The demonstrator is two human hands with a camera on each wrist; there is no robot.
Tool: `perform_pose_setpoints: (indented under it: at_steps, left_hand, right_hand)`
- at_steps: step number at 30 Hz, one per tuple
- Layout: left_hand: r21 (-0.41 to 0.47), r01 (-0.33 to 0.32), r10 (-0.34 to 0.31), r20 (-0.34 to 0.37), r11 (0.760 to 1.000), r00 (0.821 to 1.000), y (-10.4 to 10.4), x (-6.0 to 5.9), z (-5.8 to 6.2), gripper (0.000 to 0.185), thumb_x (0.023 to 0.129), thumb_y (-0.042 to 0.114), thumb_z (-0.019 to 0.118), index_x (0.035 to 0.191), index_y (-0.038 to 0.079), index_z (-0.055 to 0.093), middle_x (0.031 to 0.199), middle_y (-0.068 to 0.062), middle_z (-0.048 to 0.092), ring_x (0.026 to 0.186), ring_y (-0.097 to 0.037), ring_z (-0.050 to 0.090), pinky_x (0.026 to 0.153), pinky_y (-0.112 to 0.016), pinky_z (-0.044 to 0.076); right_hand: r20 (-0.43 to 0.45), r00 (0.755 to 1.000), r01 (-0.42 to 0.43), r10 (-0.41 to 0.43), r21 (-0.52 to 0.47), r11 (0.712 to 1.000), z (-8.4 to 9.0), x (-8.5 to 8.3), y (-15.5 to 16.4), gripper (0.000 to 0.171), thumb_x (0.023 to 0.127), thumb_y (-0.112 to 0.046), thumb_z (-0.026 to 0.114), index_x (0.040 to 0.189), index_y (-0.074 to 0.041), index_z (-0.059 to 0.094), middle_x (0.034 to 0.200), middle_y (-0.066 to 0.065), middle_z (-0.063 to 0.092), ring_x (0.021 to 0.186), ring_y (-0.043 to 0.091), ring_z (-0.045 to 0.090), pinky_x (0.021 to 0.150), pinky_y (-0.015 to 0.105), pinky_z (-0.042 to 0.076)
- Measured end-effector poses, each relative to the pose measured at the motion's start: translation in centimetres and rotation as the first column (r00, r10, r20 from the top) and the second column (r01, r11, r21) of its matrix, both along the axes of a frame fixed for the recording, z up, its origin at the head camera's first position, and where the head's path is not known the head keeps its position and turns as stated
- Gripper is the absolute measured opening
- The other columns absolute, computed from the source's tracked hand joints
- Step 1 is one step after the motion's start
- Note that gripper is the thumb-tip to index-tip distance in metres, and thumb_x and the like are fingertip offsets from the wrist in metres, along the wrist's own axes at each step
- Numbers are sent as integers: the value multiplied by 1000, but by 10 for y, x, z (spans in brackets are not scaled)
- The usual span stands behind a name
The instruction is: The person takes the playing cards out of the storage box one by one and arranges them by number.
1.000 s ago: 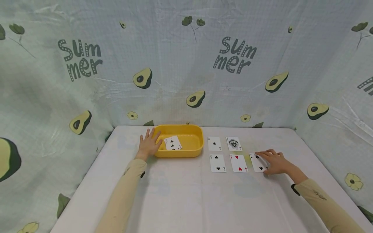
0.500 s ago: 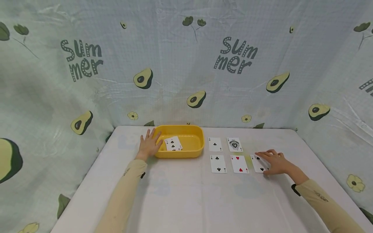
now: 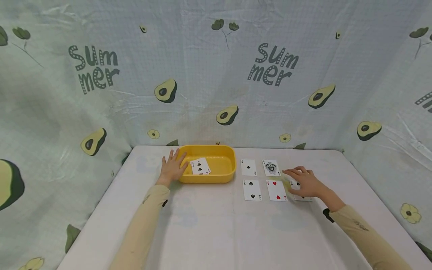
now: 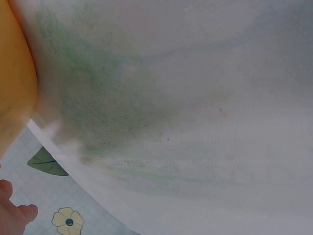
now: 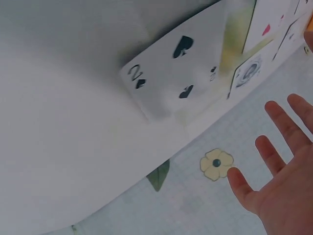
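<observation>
The right hand (image 3: 303, 183) is hovering with fingers spread and straight, holding nothing, just above the two of spades (image 5: 173, 73), which is lying flat on the white bench (image 3: 216, 232) beneath its palm. The left hand (image 3: 172, 167) is resting flat, fingers straight, against the near-left wall of a yellow tray (image 3: 222, 176) that is holding one clubs card (image 3: 200, 166).
</observation>
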State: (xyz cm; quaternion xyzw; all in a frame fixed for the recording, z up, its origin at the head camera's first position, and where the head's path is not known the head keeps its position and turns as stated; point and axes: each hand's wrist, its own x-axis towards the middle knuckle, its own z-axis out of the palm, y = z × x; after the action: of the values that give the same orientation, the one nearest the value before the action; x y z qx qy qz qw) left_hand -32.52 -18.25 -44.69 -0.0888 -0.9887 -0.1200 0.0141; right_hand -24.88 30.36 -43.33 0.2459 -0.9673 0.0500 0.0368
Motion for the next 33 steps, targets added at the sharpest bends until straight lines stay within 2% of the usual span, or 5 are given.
perform_pose_setpoints:
  at_steps: [9,20,33]
  left_hand:
    - [15,3,-2,-6,1000,1000,0,0,0,54,94,41,31,142,16,26,150,-15,11,138,-38,3,105,-63,5]
    - [23,-8,8,2,1000,1000,0,1,1,54,94,42,31,141,16,26,150,-15,11,138,-38,2,105,-63,5]
    - [36,-5,5,8,999,1000,1,0,0,54,94,42,32,141,16,26,150,-15,11,138,-38,2,105,-64,4]
  right_hand:
    - [-10,999,-40,40,-30,999,4,-18,-35,61,78,-32,64,132,-14,42,125,6,53,118,31,35,89,54,29]
    - [-45,990,-138,135,-87,987,11,-37,-78,56,80,-29,63,131,-14,44,127,5,53,117,28,38,88,51,31]
    - [4,985,-169,171,-119,978,15,-60,-139,50,86,-33,56,131,-15,44,133,3,46,121,25,34,96,51,31]
